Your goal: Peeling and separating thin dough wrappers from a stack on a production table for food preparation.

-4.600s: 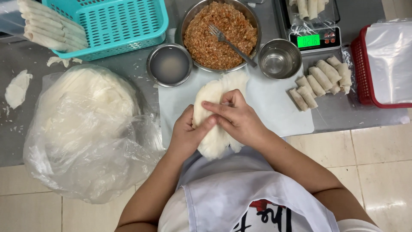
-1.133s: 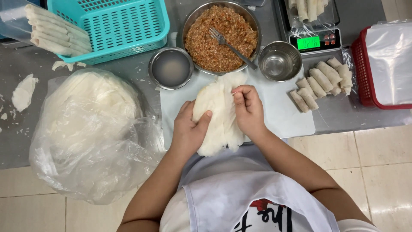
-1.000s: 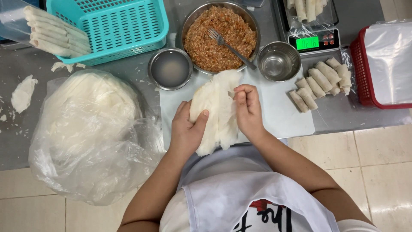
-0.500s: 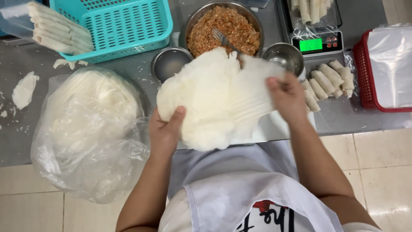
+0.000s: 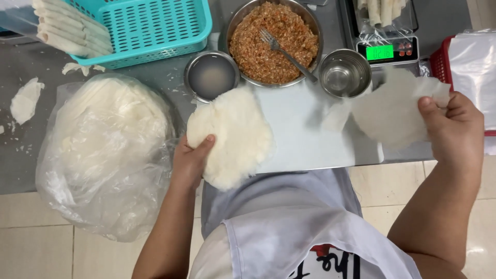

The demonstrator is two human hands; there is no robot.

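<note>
- The left hand grips a stack of white wrappers at its lower left edge, thumb on top, fingers closed under it; the stack hangs partly over the near edge of the counter.
- The right hand pinches a single thin sheet at its right rim, thumb and fingers closed on it; the sheet hangs in the air at 3 o'clock from the stack, well apart from it.
- Below the sheet lies a white board, bare in the middle.
- At 12 o'clock from the board stands a bowl of filling with a fork in it; a small bowl of cloudy liquid sits just left of it, an empty steel cup just right.
- A scale stands at 1 o'clock, a teal basket at 11 o'clock, a bagged heap of wrappers at 9 o'clock.
- Risk, as I judge it: the sheet looks translucent and limp, held at one rim only, so it may tear or fold onto itself.
- Its loose left edge hangs close to the cup and could snag it.
- The stack, held by one edge over the counter's rim, could sag and shed sheets toward the floor.
</note>
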